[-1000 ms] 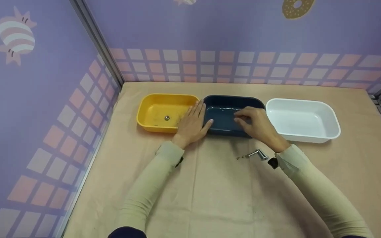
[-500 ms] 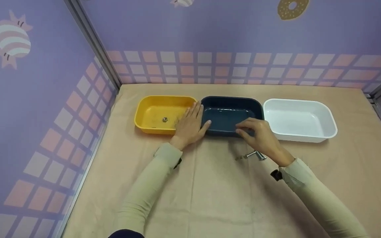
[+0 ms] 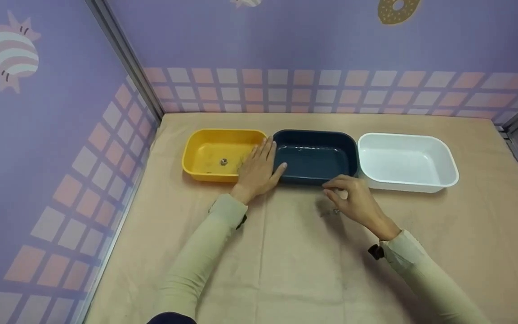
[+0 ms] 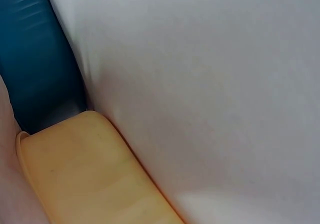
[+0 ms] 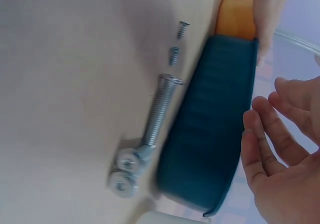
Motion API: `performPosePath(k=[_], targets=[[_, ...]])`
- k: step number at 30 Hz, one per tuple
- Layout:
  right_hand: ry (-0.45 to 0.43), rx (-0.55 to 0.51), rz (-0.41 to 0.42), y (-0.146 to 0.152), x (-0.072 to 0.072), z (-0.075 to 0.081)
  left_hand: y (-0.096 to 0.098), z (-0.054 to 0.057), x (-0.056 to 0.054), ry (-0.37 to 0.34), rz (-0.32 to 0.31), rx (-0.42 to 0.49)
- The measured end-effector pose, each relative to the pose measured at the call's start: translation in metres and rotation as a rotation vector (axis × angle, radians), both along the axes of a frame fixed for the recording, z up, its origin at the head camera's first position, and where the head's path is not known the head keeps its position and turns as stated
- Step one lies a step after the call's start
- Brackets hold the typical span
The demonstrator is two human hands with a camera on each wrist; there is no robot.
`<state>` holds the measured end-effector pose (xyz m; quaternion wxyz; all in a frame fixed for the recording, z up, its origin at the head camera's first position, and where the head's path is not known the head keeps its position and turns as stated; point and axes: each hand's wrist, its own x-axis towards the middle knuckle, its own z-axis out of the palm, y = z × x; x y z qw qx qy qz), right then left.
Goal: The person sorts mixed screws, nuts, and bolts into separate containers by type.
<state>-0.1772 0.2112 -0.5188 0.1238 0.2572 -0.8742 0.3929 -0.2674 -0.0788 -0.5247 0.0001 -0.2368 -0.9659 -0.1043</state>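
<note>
My left hand (image 3: 256, 170) lies with straight fingers across the meeting rims of the yellow tray (image 3: 187, 168) and the dark blue tray (image 3: 315, 130). Over the near right edge of the blue tray is my right hand (image 3: 357, 202), its fingers loosely bent. In the right wrist view nothing shows between that hand's thumb and fingers. Below it on the cloth lie two small screws (image 5: 174, 56), a long bolt (image 5: 159, 114) and two more bolts (image 5: 127, 162) seen head-on. From the head view the right hand hides most of these. A metal nut (image 3: 224, 162) sits inside the yellow tray.
A white tray (image 3: 454, 180) stands to the right of the blue one, in the same row. Beige cloth (image 3: 295, 261) covers the table. Patterned purple panels (image 3: 304, 40) rise at the back and left, with a metal post (image 3: 126, 56) at their corner.
My right hand has drawn back from over the inside of the blue tray to its near edge, and now covers most of the bolts. The left hand stays on the rims.
</note>
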Motion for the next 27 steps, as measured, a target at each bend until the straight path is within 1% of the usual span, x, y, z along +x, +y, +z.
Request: performPosePath(k=[5,11,13,20,23,27], targets=[[-0.036,0.023,0.012,0.002,0.003,-0.010,0.000,0.000,0.000,0.020,0.003,0.002],[-0.060,0.136,0.030,0.004,0.007,-0.019,0.001,0.001,0.000,0.025,0.008,-0.004],[-0.056,0.169,0.038,0.004,0.008,-0.021,0.001,0.001,0.000,0.023,0.006,-0.004],[-0.011,0.233,0.118,0.005,0.010,-0.027,0.001,0.000,0.000,0.007,0.013,0.004],[0.026,0.253,0.117,0.006,0.012,-0.030,0.001,-0.001,0.000,0.009,0.011,0.001],[0.047,0.276,0.101,0.007,0.013,-0.030,0.001,-0.001,0.000,0.026,0.009,-0.006]])
